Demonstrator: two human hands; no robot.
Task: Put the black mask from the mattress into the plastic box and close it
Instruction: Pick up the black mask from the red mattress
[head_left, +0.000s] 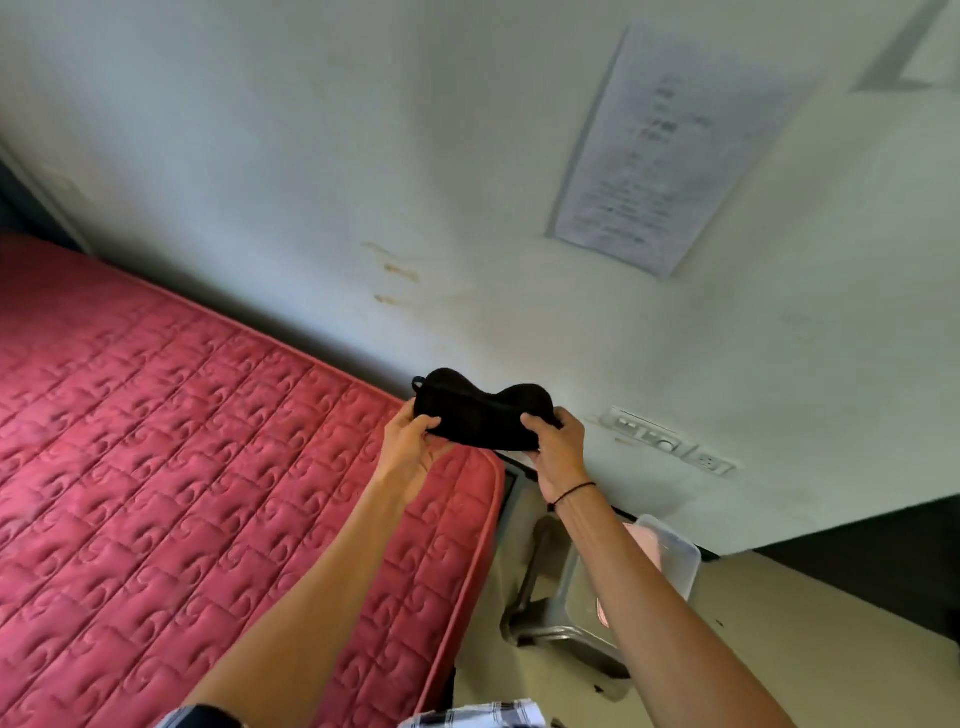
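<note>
Mattress: red, quilted with a swirl pattern, fills the left and lower left; its rounded corner lies near the middle, against a pale wall.

Left hand: raised above the mattress corner, thumb on the near face of the mask's left end, fingers curled behind it, pinching that end.

Black mask: held in the air between both hands, clear of the mattress, stretched sideways in front of the wall. A small loop shows at its upper left edge.

Right hand: closed on the mask's right end, thumb in front, fingers behind. A thin dark band circles the wrist.

Stool: grey, on the floor just beside the mattress corner, below the right forearm, partly hidden by it.

Plastic box: clear, with a pinkish part showing, resting on the stool, largely covered by the right forearm; whether its lid is on cannot be told. It sits well below the mask.

Paper sheet: fixed on the wall, upper right; print too blurred to read.

Wall sockets: pale strip on the wall, right of the right hand.

Floor: pale, lower right.
</note>
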